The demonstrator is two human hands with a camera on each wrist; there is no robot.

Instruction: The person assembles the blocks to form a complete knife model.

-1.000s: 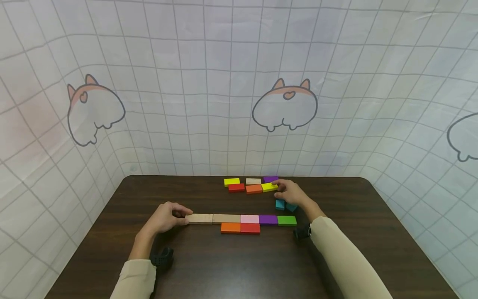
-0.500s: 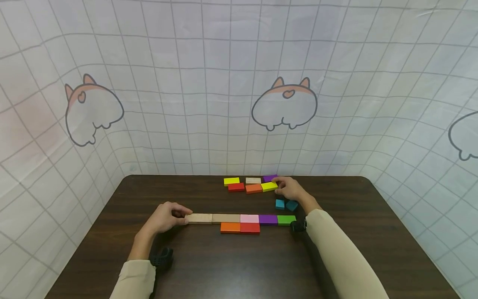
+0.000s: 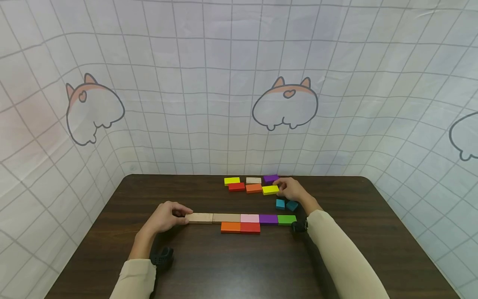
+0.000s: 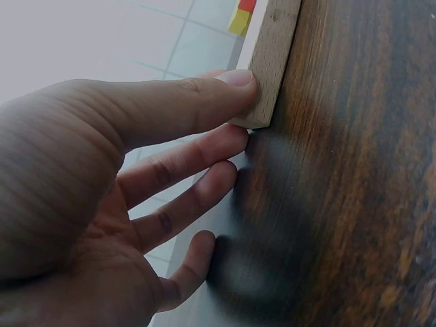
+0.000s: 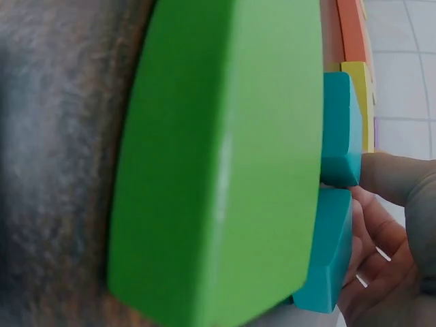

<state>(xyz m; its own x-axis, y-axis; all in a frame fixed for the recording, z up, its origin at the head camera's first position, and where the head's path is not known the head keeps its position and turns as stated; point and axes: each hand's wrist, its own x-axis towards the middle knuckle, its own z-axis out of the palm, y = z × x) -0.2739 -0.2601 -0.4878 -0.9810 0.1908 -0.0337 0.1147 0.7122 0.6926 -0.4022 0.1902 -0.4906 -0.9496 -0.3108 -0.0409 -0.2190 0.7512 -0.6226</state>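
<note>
My left hand [image 3: 169, 216] pinches the left end of a plain wooden block [image 3: 199, 218] between thumb and index finger. In the left wrist view the thumb lies on the near face of that wooden block [image 4: 268, 68], and the other fingers hang loosely below. It ends a row with a tan block [image 3: 226, 218], a pink block [image 3: 249, 218], a purple block [image 3: 268, 219] and a green block [image 3: 287, 220]. Farther back my right hand [image 3: 292, 189] holds the right end of a yellow block [image 3: 270, 190]; the thumb's contact is partly hidden behind two teal blocks [image 5: 340, 129].
An orange block [image 3: 230, 227] and a red block [image 3: 250, 228] lie along the row's near side. Several loose blocks, among them a purple one [image 3: 271, 179] and an orange one [image 3: 254, 188], lie at the back of the dark table [image 3: 239, 265]. A gridded curtain [image 3: 209, 104] surrounds it.
At the right hand, the yellow block has shifted slightly nearer and away from the purple block behind it. The right hand moved only a little; the left hand and the row stayed put.
</note>
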